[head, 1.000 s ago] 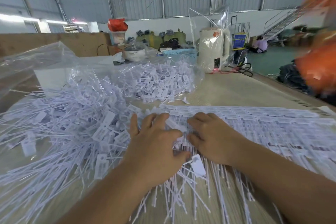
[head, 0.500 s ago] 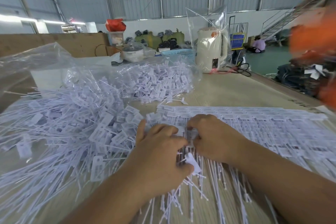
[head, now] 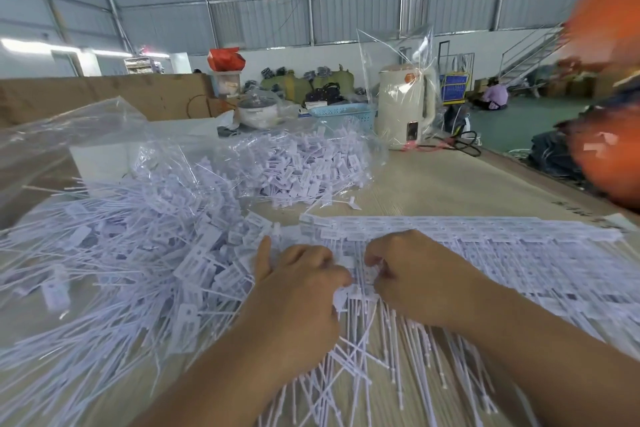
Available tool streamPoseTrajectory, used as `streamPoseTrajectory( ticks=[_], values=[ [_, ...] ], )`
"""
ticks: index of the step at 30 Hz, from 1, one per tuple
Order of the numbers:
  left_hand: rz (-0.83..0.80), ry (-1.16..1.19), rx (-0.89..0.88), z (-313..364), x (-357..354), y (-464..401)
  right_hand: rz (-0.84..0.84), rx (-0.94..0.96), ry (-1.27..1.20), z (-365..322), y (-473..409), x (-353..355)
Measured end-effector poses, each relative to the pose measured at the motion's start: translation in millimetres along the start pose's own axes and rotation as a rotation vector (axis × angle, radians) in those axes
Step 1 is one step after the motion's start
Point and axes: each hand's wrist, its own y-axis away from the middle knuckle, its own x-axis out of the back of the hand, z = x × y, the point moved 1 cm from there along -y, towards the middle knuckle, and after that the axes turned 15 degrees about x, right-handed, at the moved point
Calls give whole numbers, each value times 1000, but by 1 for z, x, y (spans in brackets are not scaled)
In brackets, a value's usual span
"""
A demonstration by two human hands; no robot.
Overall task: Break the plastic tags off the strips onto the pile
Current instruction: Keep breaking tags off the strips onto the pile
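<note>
**Risk: snapping several tags at once**

I see left hand (head: 298, 291) and right hand (head: 415, 274) both pinching tags at the left end of the strips (head: 485, 253), beside the pile (head: 138, 253). Overlapped strips may shift; loose tails (head: 363, 357) could snag.

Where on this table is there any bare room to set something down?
The bare tabletop lies between the bagged tags, the cream kettle and the joined strips. A smaller patch shows at the near left edge. The loose pile is crowded, as are the strips where the left hand and right hand work.
</note>
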Motion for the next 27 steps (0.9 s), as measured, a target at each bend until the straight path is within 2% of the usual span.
streamPoseTrajectory(
  ticks=[3, 7, 14, 22, 27],
  values=[
    [-9, -34, -20, 4, -3, 0, 157, 45, 68, 11, -10, -8],
    [3, 9, 1, 4, -5, -1, 13, 29, 161, 22, -19, -25],
    [21, 5, 5, 3, -10, -3, -14, -19, 147, 24, -21, -30],
    [28, -2, 2, 3, -16, -6, 108, -9, 202, 17, -17, -20],
    [41, 12, 13, 3, -17, -10, 199, 115, 320, 2, -11, -18]
  ],
)
